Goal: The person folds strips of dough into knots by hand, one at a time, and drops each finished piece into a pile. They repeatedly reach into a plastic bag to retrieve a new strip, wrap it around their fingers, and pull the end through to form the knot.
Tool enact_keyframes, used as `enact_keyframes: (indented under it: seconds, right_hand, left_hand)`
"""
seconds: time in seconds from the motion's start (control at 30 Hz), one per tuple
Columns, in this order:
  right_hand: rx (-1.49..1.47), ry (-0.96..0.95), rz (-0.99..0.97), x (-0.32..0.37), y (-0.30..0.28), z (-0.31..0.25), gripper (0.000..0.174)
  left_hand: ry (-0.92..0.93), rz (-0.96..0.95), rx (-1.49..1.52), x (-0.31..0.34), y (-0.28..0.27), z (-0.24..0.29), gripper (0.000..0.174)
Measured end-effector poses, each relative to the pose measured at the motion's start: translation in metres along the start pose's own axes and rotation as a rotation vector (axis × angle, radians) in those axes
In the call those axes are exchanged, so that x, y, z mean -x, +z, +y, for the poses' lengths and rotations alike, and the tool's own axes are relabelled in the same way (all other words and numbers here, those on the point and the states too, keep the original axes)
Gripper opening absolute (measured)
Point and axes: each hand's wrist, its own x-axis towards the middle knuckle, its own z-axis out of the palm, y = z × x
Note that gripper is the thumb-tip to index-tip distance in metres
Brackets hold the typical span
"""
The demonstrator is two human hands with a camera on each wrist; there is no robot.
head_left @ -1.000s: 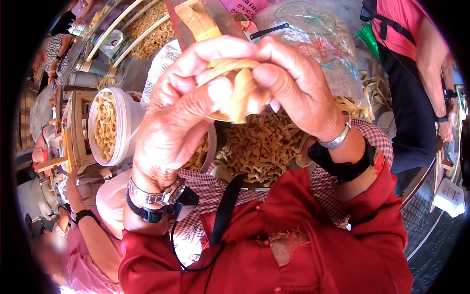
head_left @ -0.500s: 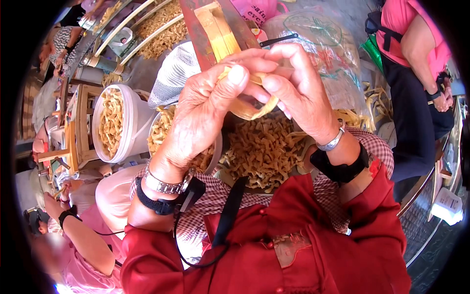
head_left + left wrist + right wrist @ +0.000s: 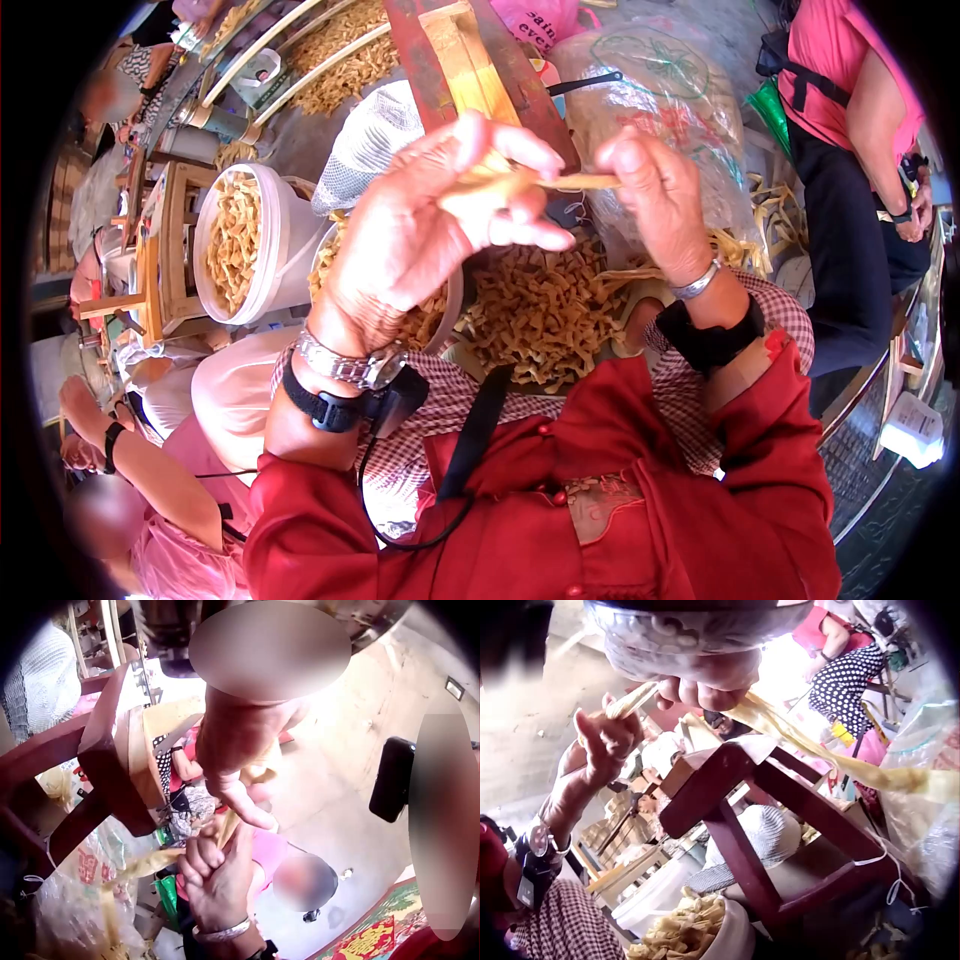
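Observation:
Between the two hands a yellowish flat strip (image 3: pixel 585 181), like bean curd skin, is drawn taut. The left hand (image 3: pixel 400 215) has it looped about its fingers, palm turned up and some fingertips extended. On the other side the right hand (image 3: pixel 660 200) grips the strip with curled fingers. In the right wrist view a long tail of strip (image 3: pixel 802 742) trails from the right fist. Below both hands lies a heap of small knotted yellow-brown pieces (image 3: pixel 540 310). Just beyond the left hand, a bundle of flat strips (image 3: pixel 465 60) rests on a red-brown wooden bench (image 3: pixel 410 55).
White buckets, one a tall bucket (image 3: pixel 285 250), hold more knotted pieces on the left. A large clear plastic bag (image 3: pixel 670 100) stands beyond the right hand. People in pink sit on both sides. A grey-white mesh sack (image 3: pixel 375 135) leans near the bench.
At first both hands were close together round the looped strip. The right hand has moved right, its fingers now curled, and the strip has gone from a loose loop to a tight line.

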Motion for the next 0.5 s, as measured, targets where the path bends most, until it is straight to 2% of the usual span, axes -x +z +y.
enact_keyframes:
  seconds: [0.07,0.17,0.2,0.3,0.37,0.43,0.5]
  right_hand:
    - [0.088,0.009,0.071,0.000,-0.008,0.009,0.038]
    - [0.114,-0.027,0.058,-0.001,-0.010,0.008,0.039]
    - [0.154,0.031,-0.075,-0.001,-0.012,0.005,0.037]
    - [-0.114,0.257,-0.298,-0.003,0.006,-0.010,0.036]
    - [-0.232,0.169,-0.344,-0.003,0.021,-0.012,0.035]
    - [-0.166,0.352,-0.532,-0.008,0.013,-0.034,0.031]
    - [-0.063,0.090,-0.434,-0.006,0.012,-0.027,0.030]
  left_hand:
    - [0.048,0.041,0.031,0.004,-0.001,0.008,0.048]
    - [0.106,0.038,-0.010,0.007,-0.006,0.012,0.045]
    - [0.126,0.043,-0.038,0.008,-0.007,0.013,0.045]
    - [0.151,0.153,-0.119,0.008,-0.005,0.016,0.043]
    - [0.132,0.191,-0.180,0.007,0.000,0.012,0.042]
    - [0.117,0.212,-0.187,0.006,0.007,0.008,0.042]
    - [0.151,0.184,-0.123,0.008,-0.001,0.011,0.042]
